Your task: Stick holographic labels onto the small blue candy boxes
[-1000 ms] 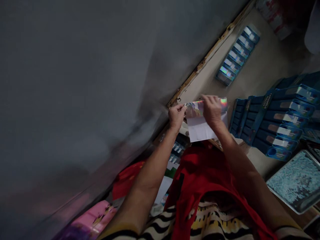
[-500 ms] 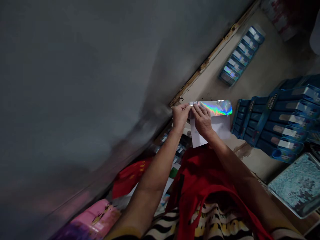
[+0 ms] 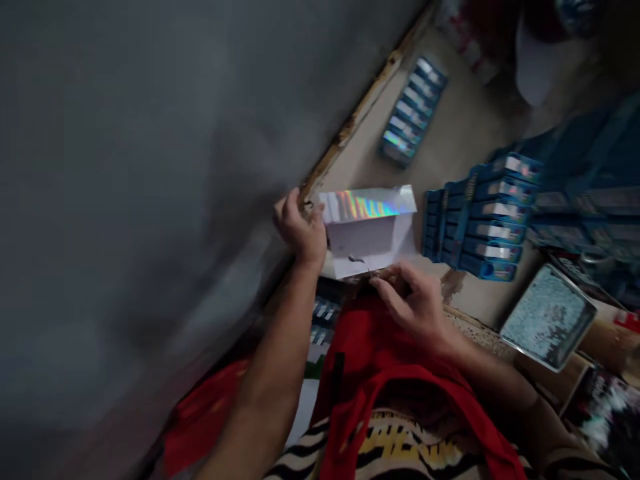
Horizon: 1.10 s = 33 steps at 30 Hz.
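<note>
A piece of folded cardboard [image 3: 370,239], white inside with a silvery rainbow-sheen flap along its far side, stands partly open in front of me. At its left end is my left hand [image 3: 304,230], fingers curled and a fingertip against the edge. My right hand [image 3: 415,293] is at the near edge, thumb and forefinger pinched together there; motion blur softens the fingers. Dark marks show on the white panel near that pinch. Below hangs my red apron [image 3: 370,333].
A grey wall [image 3: 125,167] fills the left. On the pale tabletop [image 3: 465,120] lies a row of small blue boxes [image 3: 414,110]. Strapped stacks of blue boxes [image 3: 480,220] stand to the right. A clear tray of pale blue bits [image 3: 547,317] sits nearer, at the right.
My right hand has moved from the shiny flap to the cardboard's near edge. The flap stands up more, and the left hand has shifted slightly outward. The whole view has swung right.
</note>
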Available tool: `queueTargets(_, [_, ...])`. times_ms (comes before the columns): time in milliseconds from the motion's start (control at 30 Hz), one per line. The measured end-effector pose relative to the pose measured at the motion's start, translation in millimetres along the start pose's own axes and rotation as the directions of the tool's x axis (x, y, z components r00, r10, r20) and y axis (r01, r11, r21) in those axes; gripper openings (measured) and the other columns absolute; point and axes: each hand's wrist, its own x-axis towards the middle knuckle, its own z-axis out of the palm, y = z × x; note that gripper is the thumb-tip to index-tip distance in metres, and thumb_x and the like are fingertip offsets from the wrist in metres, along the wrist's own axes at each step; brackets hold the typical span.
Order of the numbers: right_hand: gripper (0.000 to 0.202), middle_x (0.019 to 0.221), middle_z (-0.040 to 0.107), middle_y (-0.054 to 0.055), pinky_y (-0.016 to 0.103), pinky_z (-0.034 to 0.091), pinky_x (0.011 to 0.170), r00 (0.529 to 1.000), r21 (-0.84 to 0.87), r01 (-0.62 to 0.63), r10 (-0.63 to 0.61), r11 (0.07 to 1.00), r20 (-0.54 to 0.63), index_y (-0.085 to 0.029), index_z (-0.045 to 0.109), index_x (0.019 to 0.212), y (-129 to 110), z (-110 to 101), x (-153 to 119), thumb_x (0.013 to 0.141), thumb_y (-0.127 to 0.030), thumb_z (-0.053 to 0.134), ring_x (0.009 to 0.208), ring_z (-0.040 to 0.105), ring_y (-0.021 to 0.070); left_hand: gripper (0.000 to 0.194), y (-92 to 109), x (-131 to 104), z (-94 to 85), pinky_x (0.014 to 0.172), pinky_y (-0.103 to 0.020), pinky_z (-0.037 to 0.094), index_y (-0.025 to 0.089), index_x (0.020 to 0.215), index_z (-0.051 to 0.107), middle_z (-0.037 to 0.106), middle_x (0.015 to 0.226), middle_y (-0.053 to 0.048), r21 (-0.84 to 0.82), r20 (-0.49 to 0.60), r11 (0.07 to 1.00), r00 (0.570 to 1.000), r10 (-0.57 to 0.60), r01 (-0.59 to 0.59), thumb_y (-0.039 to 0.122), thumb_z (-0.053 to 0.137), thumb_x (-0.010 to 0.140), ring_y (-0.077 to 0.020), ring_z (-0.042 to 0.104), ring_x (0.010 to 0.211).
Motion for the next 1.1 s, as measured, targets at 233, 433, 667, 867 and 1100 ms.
queueTargets(233, [0.034,0.061,0.057,-0.002,0.028,0.034,0.049,0.957,0.198,-0.183,0.221,0.963,-0.188,-0.026,0.068,0.077,-26.9,-104.1,-31.1,0.089,-0.057,0.077,0.053,0.045,0.0136,0.082,93.9,-110.2,22.6,0.087,-0.046,0.064,0.019,0.104,0.079,0.081,0.104,-0.015,-0.542,0.715,0.716,0.689,0.119,0.439,0.094,0.067,0.071,-0.0314,0.077,0.096])
queueTargets(433, [0.04,0.057,0.052,-0.003,0.026,0.026,0.046,0.927,0.193,-0.181,0.233,0.964,-0.295,-0.024,0.067,0.071,-4.7,-135.3,-32.5,0.082,-0.059,0.083,0.05,0.039,0.0104,0.05,137.1,-130.0,39.4,0.072,-0.036,0.064,0.022,0.087,0.081,0.078,0.083,-0.008,-0.396,0.784,0.794,0.62,0.03,0.462,0.063,0.093,0.062,-0.0217,0.075,0.072])
queueTargets(667, [0.035,0.055,0.049,-0.005,0.026,0.023,0.046,0.896,0.245,-0.21,0.287,0.946,-0.34,-0.023,0.07,0.07,16.0,-142.2,-51.3,0.081,-0.054,0.082,0.049,0.035,0.0095,0.042,149.3,-156.1,43.0,0.067,-0.034,0.065,0.022,0.082,0.08,0.079,0.078,-0.008,-0.329,0.812,0.789,0.582,-0.045,0.519,0.061,0.09,0.068,-0.0224,0.075,0.07])
queueTargets(867, [0.031,0.054,0.047,-0.005,0.027,0.023,0.047,0.873,0.256,-0.228,0.313,0.939,-0.374,-0.023,0.072,0.072,26.6,-148.1,-56.0,0.083,-0.05,0.081,0.048,0.035,0.0096,0.038,154.0,-168.5,51.5,0.068,-0.033,0.064,0.022,0.082,0.081,0.079,0.078,-0.007,-0.296,0.778,0.819,0.622,-0.093,0.492,0.057,0.09,0.071,-0.0214,0.075,0.07])
queueTargets(1100, [0.026,0.051,0.05,-0.005,0.027,0.025,0.047,0.854,0.136,-0.259,0.292,0.956,-0.43,-0.023,0.072,0.071,36.3,-152.2,-43.6,0.084,-0.045,0.079,0.047,0.039,0.0101,0.033,159.7,-164.8,59.7,0.071,-0.035,0.063,0.023,0.075,0.079,0.078,0.074,-0.006,-0.261,0.724,0.875,0.683,-0.103,0.408,0.052,0.093,0.071,-0.0212,0.074,0.07])
